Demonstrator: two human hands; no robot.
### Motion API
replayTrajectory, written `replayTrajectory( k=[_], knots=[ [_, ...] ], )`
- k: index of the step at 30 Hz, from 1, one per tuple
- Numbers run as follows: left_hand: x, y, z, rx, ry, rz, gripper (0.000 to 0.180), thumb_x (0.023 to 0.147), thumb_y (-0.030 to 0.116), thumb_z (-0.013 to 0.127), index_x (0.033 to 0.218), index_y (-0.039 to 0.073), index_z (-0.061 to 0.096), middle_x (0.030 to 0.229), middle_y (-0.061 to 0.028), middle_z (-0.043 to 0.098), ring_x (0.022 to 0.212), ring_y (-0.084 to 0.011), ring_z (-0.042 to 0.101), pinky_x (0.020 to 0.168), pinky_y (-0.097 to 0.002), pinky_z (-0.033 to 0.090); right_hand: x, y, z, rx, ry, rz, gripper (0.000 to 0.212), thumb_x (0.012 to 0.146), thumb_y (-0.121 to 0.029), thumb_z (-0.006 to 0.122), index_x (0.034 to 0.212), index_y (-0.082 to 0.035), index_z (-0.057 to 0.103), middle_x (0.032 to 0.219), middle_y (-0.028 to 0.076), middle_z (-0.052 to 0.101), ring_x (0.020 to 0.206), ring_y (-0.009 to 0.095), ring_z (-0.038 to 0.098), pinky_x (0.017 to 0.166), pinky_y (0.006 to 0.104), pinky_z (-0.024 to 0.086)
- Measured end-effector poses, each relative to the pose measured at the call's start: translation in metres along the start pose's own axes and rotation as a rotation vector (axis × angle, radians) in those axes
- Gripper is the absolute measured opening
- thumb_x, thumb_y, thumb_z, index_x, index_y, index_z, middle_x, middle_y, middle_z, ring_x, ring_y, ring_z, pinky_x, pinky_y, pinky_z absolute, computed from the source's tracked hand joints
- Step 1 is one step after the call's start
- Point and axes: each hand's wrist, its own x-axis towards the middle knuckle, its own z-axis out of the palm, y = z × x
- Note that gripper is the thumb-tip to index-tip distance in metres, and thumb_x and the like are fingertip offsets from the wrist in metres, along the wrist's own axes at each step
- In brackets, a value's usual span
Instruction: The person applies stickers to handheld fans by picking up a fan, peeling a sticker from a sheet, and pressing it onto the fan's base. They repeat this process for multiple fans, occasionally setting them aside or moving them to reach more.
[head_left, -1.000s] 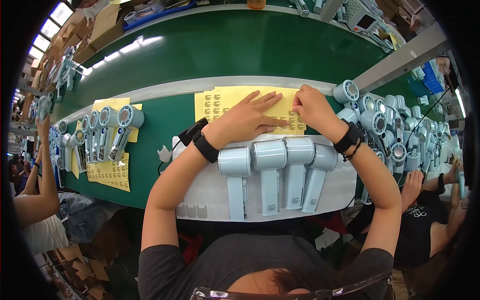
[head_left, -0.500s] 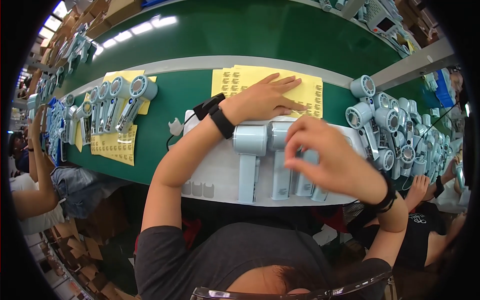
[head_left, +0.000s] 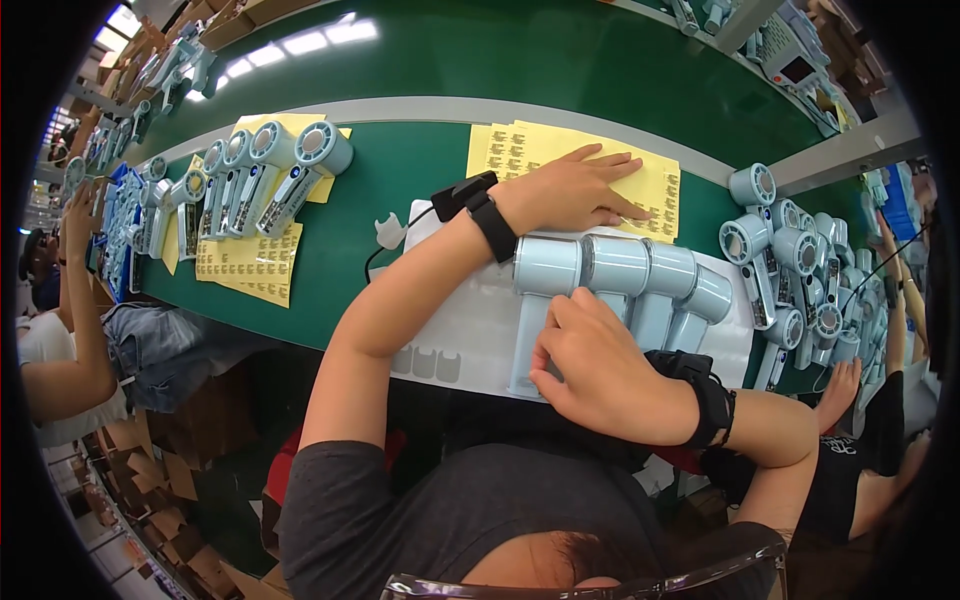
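Note:
My left hand (head_left: 580, 192) lies flat with fingers spread on a stack of yellow label sheets (head_left: 510, 150), holding nothing. Beneath it, several pale blue handheld fans lie side by side on a white sheet (head_left: 450, 310). My right hand (head_left: 608, 372) is over the handle of the leftmost handheld fan (head_left: 547, 266), its fingers curled and pressed together at that handle. Whatever those fingertips hold, if anything, is hidden. The handles of the neighbouring fans are partly covered by this hand.
Handheld fans (head_left: 322, 148) rest on yellow sheets at the left. A dense heap of fans (head_left: 795, 250) occupies the right. A grey post (head_left: 850, 150) rises there. A black cable (head_left: 372, 258) runs by my left wrist. Other people sit on both sides.
My right hand has moved left and down, from above the fans onto the leftmost fan's handle. My left hand stays on the yellow sheets. The whole view has shifted slightly.

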Motion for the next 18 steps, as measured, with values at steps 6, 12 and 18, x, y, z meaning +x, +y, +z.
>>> replayTrajectory(
  k=[6, 12, 18],
  knots=[
    [0.0, -0.001, 0.001, 0.037, 0.006, -0.01, 0.034, 0.096, 0.03, 0.057, 0.127, 0.042, 0.065, 0.154, -0.012, 0.038, 0.144, -0.0243, 0.034, 0.122, -0.0438, 0.019, -0.002, -0.007, 0.009, -0.239, 0.058, -0.069, 0.015, 0.073, -0.01, 0.072, 0.08, -0.002, 0.062, 0.085, 0.011, 0.05, 0.085, 0.029, 0.049, 0.076, 0.0365, 0.042],
    [0.001, 0.0, 0.0, 0.007, -0.006, -0.01, 0.033, 0.095, 0.031, 0.058, 0.127, 0.038, 0.065, 0.155, -0.0121, 0.038, 0.144, -0.0248, 0.033, 0.122, -0.0438, 0.02, -0.028, -0.013, 0.007, -0.423, 0.267, -0.328, 0.014, 0.075, -0.006, 0.071, 0.086, -0.002, 0.063, 0.087, 0.011, 0.057, 0.08, 0.03, 0.055, 0.071, 0.0361, 0.045],
    [-0.002, 0.002, -0.007, -0.069, -0.031, -0.094, 0.03, 0.094, 0.027, 0.06, 0.123, 0.021, 0.067, 0.156, -0.0119, 0.036, 0.146, -0.0258, 0.031, 0.122, -0.0445, 0.02, -0.032, 0.028, -0.082, -0.058, 0.653, 0.029, 0.014, 0.079, -0.001, 0.073, 0.09, -0.001, 0.064, 0.093, 0.01, 0.061, 0.084, 0.022, 0.058, 0.076, 0.0309, 0.046]
  ],
)
